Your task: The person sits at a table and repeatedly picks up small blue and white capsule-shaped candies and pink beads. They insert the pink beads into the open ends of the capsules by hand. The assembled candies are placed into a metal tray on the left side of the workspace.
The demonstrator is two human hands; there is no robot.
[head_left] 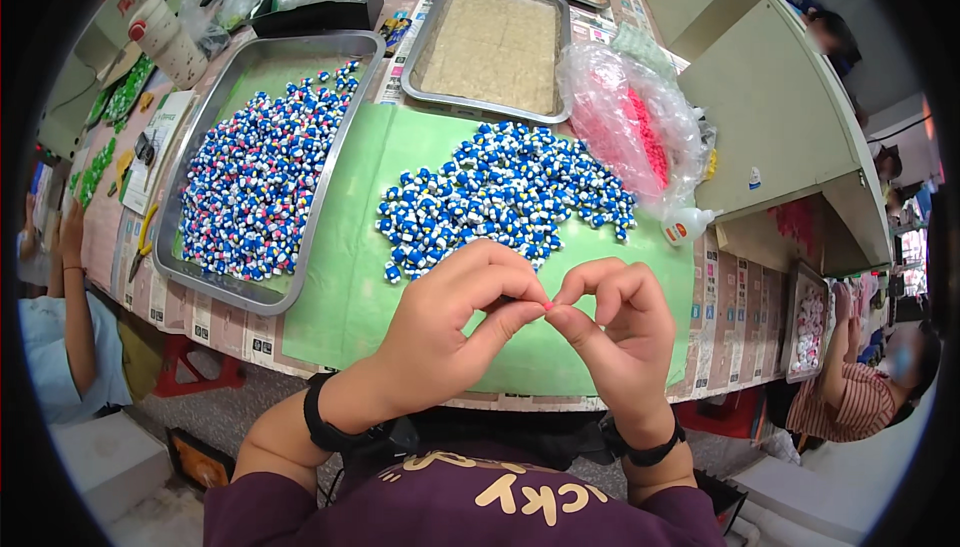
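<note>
Centrally, pinches tiny pinkish-red piece (549,306) btwn thumb & index tips of bare L hand (445,322) and bare R hand (628,332). Holds it above pale-green flat sheet (340,287), on near side of loose heap of small blue-and-white pcs (500,192). At L, shows grey rectangular metal tray (322,197) w/ blue, white & pink pcs; at R, clear plastic bag (610,107) w/ bright-pink contents (648,137), beside small white bottle (685,226).

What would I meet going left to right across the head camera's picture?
Person in light blue, yellow-handled tool, metal tray of blue-and-white pieces, left hand, tiny pink piece, right hand, small white bottle, person in striped shirt.
</note>
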